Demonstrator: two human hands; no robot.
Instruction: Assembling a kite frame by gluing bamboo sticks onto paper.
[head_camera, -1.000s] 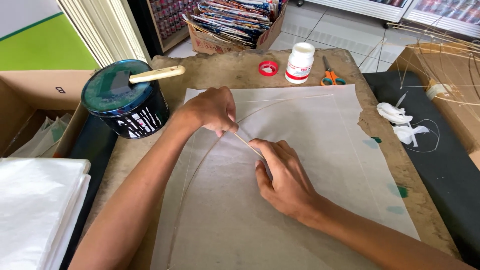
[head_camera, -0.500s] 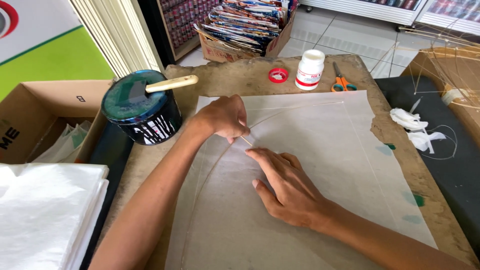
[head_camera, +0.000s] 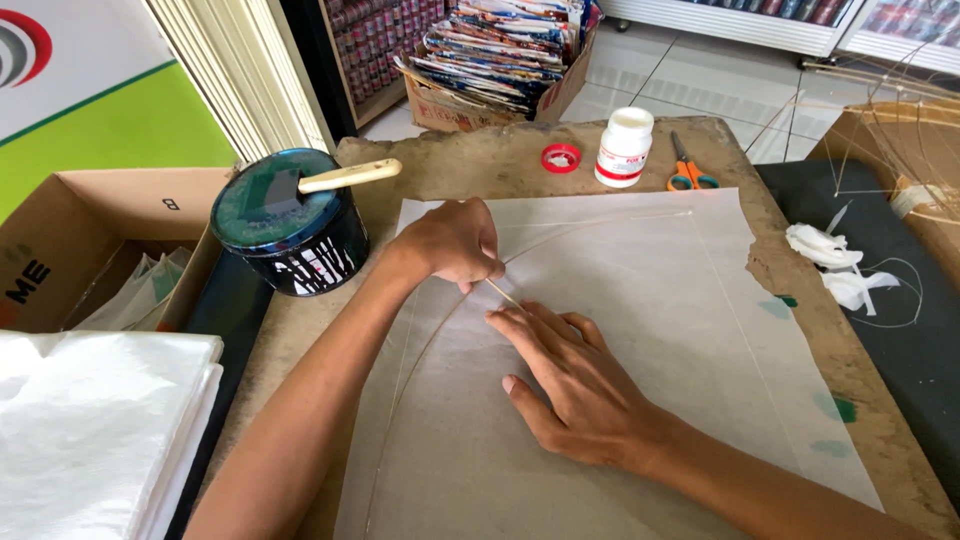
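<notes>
A thin bent bamboo strip (head_camera: 440, 330) already lay in an arc across the translucent paper sheet (head_camera: 620, 300) spread on the desk (head_camera: 480, 165); by the look of it the frame was placed but not yet glued or trimmed. The left hand (head_camera: 455, 245) had its grip pinched on a slender stick (head_camera: 503, 293) at the arc, while the right hand (head_camera: 570, 385) lay flat, fingers spread, pressing the paper just beside it. Left of the sheet stood a dark can (head_camera: 290, 225), a flat wooden stick resting across its top (contents hidden). A white bottle (head_camera: 623, 148) stood uncapped, its red cap (head_camera: 561, 158) beside it, near orange scissors (head_camera: 688, 170). A cardboard box (head_camera: 90, 250) held folded pale sheets
</notes>
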